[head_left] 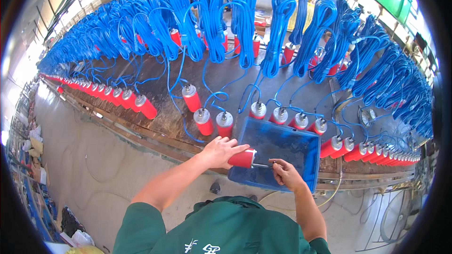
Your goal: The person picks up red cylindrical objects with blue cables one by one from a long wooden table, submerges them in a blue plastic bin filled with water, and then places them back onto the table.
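Observation:
My left hand (pixel 219 152) is wrapped round a red cylinder (pixel 241 159) with a pale metal end, held on its side over the near left part of a blue plastic tray (pixel 312 157). A thin metal rod (pixel 262 165) runs from the cylinder's end to my right hand (pixel 286 174). My right fingers are pinched on the rod's dark outer end; whether it is a tool or a shaft of the cylinder I cannot tell. Just beyond my left hand stand red cylinders (pixel 224 123) with silver tops and blue cables.
The tray sits at the front edge of a long dark workbench (pixel 155 84). Rows of red cylinders (pixel 361 152) line that edge on both sides. Coiled blue cables (pixel 245 23) hang from a rail above the bench. Loose cables cross the tabletop. A yellowish hose (pixel 340 178) hangs below.

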`<state>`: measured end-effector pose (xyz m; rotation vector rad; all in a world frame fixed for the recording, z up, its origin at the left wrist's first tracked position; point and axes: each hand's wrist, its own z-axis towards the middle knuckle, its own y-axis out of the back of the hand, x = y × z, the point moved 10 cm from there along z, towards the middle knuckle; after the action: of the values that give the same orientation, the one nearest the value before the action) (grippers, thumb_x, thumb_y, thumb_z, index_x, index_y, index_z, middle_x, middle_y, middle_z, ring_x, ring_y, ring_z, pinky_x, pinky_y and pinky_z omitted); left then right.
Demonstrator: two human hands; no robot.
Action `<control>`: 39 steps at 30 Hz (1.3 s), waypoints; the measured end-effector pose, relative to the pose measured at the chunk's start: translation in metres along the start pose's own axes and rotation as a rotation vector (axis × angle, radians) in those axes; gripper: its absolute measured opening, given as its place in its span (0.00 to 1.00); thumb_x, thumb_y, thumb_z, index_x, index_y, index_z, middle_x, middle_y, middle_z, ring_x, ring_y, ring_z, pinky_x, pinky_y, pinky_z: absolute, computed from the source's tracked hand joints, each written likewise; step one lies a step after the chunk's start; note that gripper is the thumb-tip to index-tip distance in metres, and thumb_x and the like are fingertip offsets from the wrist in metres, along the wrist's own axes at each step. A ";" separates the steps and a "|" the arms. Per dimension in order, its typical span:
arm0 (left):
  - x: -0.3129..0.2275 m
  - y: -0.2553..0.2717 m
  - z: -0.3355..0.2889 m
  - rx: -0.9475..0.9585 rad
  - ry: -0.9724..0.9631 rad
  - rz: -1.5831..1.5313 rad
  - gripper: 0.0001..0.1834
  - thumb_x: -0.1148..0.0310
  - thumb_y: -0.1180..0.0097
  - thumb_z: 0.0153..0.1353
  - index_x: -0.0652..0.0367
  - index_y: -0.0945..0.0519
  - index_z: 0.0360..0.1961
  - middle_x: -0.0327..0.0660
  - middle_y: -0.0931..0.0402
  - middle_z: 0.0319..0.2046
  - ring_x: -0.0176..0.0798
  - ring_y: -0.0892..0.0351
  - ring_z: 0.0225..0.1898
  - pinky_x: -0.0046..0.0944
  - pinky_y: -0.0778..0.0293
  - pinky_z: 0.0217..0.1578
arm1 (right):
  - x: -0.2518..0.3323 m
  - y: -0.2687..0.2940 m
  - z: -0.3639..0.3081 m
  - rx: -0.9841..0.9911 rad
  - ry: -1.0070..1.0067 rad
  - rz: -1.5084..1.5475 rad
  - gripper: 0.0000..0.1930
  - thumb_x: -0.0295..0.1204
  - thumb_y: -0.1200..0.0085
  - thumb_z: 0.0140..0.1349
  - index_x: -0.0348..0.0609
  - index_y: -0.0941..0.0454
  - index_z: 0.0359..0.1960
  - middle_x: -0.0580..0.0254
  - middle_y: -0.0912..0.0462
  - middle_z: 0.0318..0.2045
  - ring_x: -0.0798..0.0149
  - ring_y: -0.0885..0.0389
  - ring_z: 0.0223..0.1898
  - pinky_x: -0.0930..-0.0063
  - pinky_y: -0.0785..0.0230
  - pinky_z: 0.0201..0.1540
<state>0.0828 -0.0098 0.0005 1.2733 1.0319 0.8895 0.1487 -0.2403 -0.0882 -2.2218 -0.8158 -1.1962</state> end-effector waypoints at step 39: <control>0.006 -0.017 -0.013 0.009 0.089 -0.168 0.48 0.59 0.20 0.52 0.31 0.29 0.75 0.40 0.20 0.58 0.50 0.19 0.61 0.53 0.25 0.61 | 0.011 0.013 0.012 -0.058 0.072 -0.770 0.22 0.29 0.36 0.71 0.40 0.22 0.65 0.62 0.18 0.30 0.66 0.21 0.26 0.70 0.28 0.31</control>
<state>0.0722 -0.0018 -0.0173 1.1450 1.1959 0.8188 0.1699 -0.2385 -0.0864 -1.9271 -1.7098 -1.6252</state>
